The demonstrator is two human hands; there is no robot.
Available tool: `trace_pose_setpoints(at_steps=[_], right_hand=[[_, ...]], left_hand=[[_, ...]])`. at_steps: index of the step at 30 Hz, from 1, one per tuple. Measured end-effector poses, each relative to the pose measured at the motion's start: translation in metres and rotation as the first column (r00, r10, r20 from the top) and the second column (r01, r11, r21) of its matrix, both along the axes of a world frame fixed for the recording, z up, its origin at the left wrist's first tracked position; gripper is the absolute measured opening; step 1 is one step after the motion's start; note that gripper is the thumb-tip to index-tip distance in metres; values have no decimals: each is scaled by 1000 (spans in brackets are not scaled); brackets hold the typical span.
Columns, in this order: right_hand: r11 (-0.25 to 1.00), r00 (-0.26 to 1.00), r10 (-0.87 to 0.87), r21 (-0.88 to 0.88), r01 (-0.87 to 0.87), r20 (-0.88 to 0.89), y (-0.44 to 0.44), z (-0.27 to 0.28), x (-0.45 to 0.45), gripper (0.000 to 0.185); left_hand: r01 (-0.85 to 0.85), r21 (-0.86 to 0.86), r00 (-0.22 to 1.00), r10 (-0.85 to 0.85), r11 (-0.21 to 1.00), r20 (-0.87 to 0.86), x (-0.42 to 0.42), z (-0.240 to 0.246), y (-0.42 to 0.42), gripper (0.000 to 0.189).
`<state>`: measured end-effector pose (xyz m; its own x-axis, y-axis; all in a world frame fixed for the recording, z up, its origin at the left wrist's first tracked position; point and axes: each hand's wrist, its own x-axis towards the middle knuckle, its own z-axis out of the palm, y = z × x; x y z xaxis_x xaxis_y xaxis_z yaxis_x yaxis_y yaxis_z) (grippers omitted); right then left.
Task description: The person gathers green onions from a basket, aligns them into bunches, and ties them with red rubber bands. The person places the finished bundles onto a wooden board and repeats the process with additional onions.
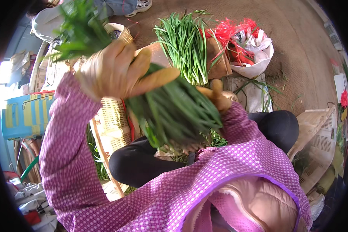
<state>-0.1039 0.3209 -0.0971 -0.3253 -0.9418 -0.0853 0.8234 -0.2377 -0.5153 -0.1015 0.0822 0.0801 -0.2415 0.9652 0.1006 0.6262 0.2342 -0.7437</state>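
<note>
My left hand (119,71), in a yellowish work glove, is raised at the upper left with its fingers around a bunch of long green leaves (174,107), probably garlic chives. The leaves show above the hand and hang below it, blurred. My right hand (217,94), gloved too, is at the right edge of that bunch, partly behind it; whether it grips anything cannot be told. Beyond my hands, a sheaf of similar green leaves with pale stems (188,49) lies on a brown board (219,58).
A white tub (256,69) with red plastic strands (229,32) and white bags stands at the right of the board. Plastic crates (116,116) flank my folded legs. Another person's leg and shoe (139,7) are at the top. A small basket (124,33) stands nearby.
</note>
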Motion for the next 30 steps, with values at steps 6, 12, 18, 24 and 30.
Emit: trace_pose_setpoints(at_steps=[6,12,18,24,30], right_hand=[[911,890,-286,187,367,-357,40,11,-57,117],[719,662,-295,296,629,-689,28,-42,-105,118],[511,495,-451,240,825,-743,-13,-98,-111,110],[407,554,-242,435,803,-796,-13,-101,-126,107],[396,594,-256,477,784,-763,-21,-119,-125,103]], left_hand=[[154,45,987,-153,987,-40,-158,-41,11,55],[281,173,960,-276,944,-55,-250,-114,-3,51],[213,261,968,-168,942,-184,-299,-214,-8,59],[-273,517,962,216,811,168,-282,-290,-13,57],[-827,454,479,839,333,259,-223,-298,-50,82]])
